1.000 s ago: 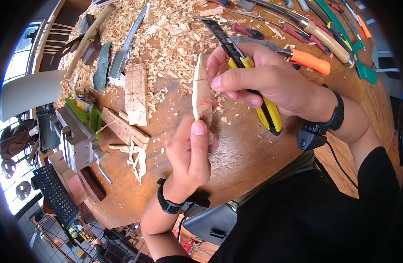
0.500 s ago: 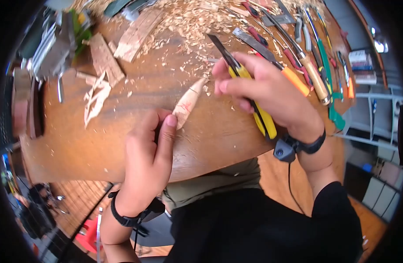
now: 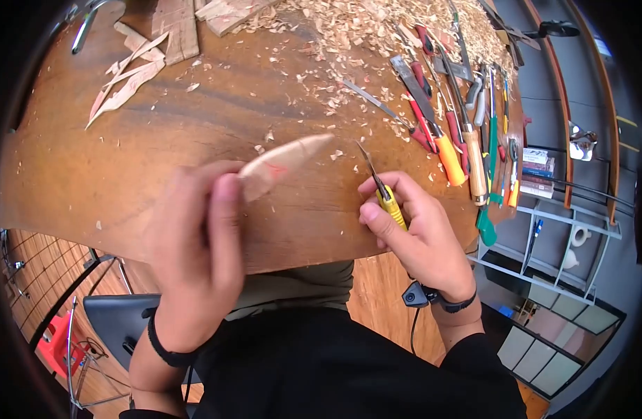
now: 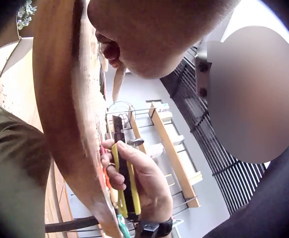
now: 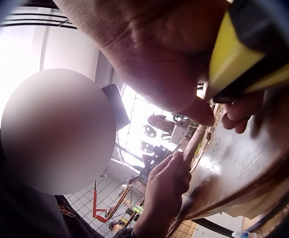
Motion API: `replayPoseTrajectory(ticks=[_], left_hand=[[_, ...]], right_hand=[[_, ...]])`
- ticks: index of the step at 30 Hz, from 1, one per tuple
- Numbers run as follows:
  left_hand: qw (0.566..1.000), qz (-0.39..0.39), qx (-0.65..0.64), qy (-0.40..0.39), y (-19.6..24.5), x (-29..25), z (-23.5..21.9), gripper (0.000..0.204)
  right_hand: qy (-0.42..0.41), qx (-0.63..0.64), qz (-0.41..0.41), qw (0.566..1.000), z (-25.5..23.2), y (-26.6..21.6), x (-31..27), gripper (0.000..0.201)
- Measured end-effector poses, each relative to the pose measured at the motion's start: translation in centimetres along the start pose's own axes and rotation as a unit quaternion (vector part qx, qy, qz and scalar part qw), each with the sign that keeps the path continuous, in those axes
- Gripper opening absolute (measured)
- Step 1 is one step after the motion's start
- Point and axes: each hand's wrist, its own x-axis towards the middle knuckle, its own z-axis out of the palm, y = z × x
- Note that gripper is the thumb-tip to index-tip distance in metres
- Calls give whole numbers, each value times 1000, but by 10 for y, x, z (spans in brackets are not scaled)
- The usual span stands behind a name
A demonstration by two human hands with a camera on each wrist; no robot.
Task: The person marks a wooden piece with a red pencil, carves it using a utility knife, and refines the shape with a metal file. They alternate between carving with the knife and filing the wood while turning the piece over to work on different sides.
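A pale, pointed piece of carved wood [image 3: 286,164] with a red mark is pinched between the thumb and fingers of my left hand [image 3: 195,230]. Its tip points to the right, toward the knife. My right hand [image 3: 425,237] grips a yellow and black snap-off utility knife [image 3: 390,206] with its blade extended. Blade and wood are apart, both above the wooden table [image 3: 125,188]. In the left wrist view the fingers wrap the knife handle [image 4: 127,183]. The right wrist view shows the left hand [image 5: 164,193] from the side, holding up the wood [image 5: 194,141].
Wood shavings [image 3: 356,35] cover the far side of the table. Tools lie at the right, among them an orange-handled chisel [image 3: 450,160] and a wooden-handled tool [image 3: 476,167]. Thin wood offcuts [image 3: 129,80] and boards [image 3: 174,31] are at the far left.
The head view has swung, so the table's front edge shows more. My hands have moved apart. The wood has turned from upright to pointing right, and the knife has moved away from it.
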Motion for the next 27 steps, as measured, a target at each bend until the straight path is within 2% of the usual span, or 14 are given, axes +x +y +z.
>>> replayPoseTrajectory(ticks=[3,4,6,8,10,12,14,16,17,18,22,24,26,27], left_hand=[[958,-188,-161,146,-4,-8,-17,30],[942,-206,-190,183,-12,-10,-21,30],[920,-217,-238,225,-23,-11,-27,29],[921,-215,-230,229,-22,-11,-26,29],[930,-211,-191,234,-21,-12,-21,29],[938,-187,-187,225,-18,-11,-17,29],[941,-187,-180,216,-17,-12,-18,28],[961,-170,-143,164,-15,-13,-17,28],[966,-170,-115,155,-13,-12,-17,27],[965,-172,-122,152,-13,-12,-16,27],[978,-143,-111,104,-13,-11,-18,18],[980,-143,-115,78,-10,-8,-18,17],[982,-155,-106,35,-1,-5,-18,13],[992,-73,-86,50,-9,-6,-9,9]], right_hand=[[-138,139,89,977,2,-14,11,31],[-141,138,88,976,7,-17,22,31],[-286,301,154,897,26,-25,43,31],[-322,311,150,882,43,-26,64,32],[-271,356,59,892,49,-26,87,38],[-107,266,-76,955,18,-38,116,36],[96,240,-140,956,-13,-46,131,31],[68,268,-126,953,-51,-40,115,29],[51,257,-104,959,-54,-44,98,30],[46,219,-98,970,-45,-39,84,35],[-118,149,55,980,-12,-27,46,42],[-116,148,42,981,-13,-18,49,41],[120,83,-55,988,-26,-18,57,38],[184,90,-53,977,-33,-22,57,38]])
